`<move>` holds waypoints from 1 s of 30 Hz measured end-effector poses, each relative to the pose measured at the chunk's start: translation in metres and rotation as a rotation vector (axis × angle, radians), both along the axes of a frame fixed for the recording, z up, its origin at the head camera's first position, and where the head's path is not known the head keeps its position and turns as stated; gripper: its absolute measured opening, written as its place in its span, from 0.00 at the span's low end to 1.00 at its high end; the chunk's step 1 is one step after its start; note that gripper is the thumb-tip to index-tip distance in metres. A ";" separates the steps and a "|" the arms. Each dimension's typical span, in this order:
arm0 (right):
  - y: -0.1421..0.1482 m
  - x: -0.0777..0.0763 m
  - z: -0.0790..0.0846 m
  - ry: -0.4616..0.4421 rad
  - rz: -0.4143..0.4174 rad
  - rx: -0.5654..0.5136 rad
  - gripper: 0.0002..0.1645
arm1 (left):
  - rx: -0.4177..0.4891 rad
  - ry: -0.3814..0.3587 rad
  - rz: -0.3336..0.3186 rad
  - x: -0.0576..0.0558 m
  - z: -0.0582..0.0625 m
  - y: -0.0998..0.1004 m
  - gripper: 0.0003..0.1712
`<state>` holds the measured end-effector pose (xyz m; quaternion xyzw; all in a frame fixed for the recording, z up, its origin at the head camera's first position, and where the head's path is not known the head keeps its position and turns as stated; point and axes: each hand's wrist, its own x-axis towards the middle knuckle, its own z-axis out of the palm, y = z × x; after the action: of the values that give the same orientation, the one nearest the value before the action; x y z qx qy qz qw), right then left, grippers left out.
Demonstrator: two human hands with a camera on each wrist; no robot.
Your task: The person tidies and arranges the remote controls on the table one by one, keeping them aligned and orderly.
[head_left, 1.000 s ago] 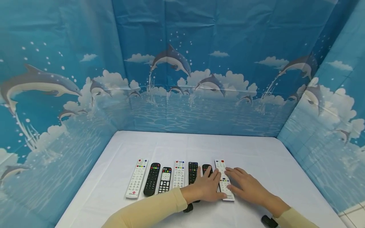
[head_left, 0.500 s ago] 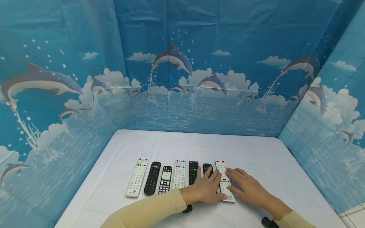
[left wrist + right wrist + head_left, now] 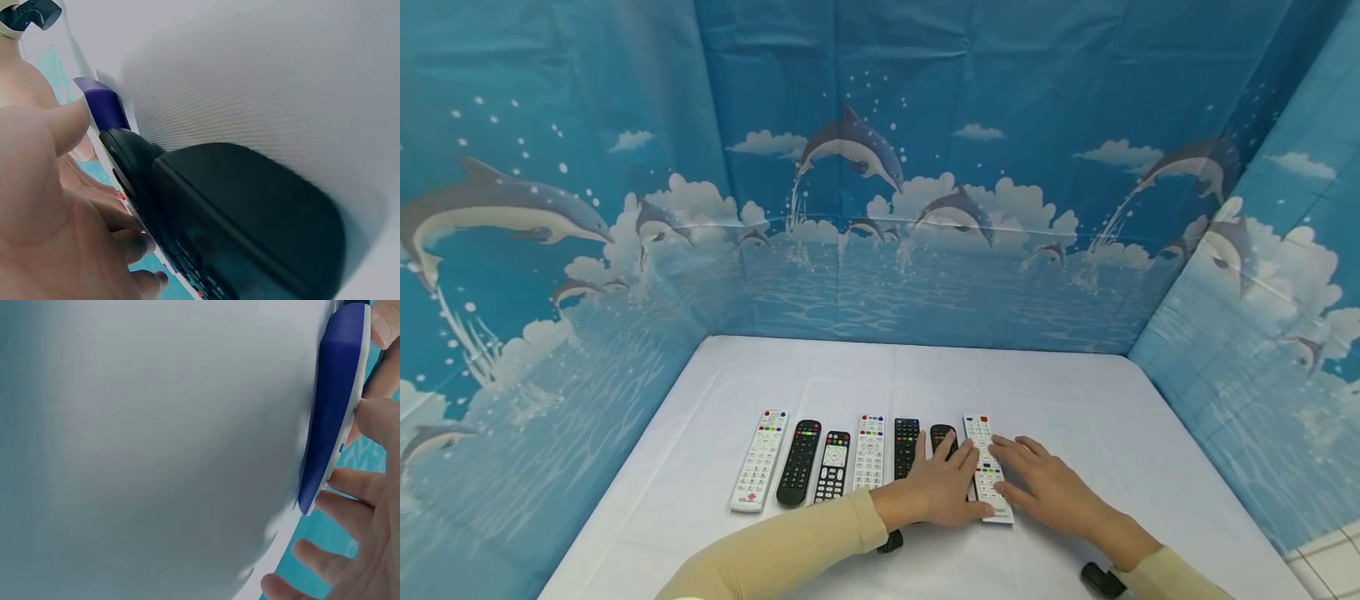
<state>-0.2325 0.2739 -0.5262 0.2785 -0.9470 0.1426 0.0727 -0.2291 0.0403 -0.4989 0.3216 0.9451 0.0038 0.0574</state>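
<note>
A white remote control point(image 3: 978, 433) lies at the right end of a row of remotes, and its blue underside point(image 3: 337, 394) shows in the right wrist view. My left hand point(image 3: 934, 492) spreads over the right part of the row, its thumb and fingertips at the left edge of that white remote. Beneath this hand, a short black remote point(image 3: 942, 433) and a longer black remote point(image 3: 906, 446) are partly hidden. From the other side, my right hand point(image 3: 1052, 493) touches the white remote's right edge with fingers extended. Neither hand curls round anything.
Further left lie a white remote point(image 3: 869, 450), a small black-and-white remote point(image 3: 832, 467), a black remote point(image 3: 800, 462) and another white remote point(image 3: 760, 462). They rest on a white tablecloth point(image 3: 1060, 392). Blue dolphin-print curtains point(image 3: 887, 275) stand at the back and sides.
</note>
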 end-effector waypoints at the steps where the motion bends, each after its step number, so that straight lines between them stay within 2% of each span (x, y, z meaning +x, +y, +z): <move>1: -0.001 -0.001 0.000 0.001 0.000 0.004 0.38 | -0.001 0.000 0.004 0.000 0.000 -0.001 0.53; 14: -0.008 -0.004 0.002 0.010 -0.008 0.055 0.37 | 0.016 -0.002 0.022 -0.001 -0.003 -0.004 0.53; 19: -0.008 -0.003 0.003 0.003 -0.015 0.062 0.37 | 0.028 -0.038 0.027 -0.004 -0.004 -0.006 0.52; 22: -0.008 -0.004 0.005 0.020 -0.038 0.083 0.36 | 0.052 -0.035 0.041 -0.008 -0.003 -0.011 0.50; 30: -0.014 -0.010 0.026 0.141 -0.103 0.105 0.39 | 0.176 0.080 0.122 -0.018 0.014 -0.041 0.45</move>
<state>-0.2423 0.2602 -0.4998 0.2424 -0.9587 0.0689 0.1318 -0.2472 -0.0003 -0.4849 0.2671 0.9605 0.0776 -0.0091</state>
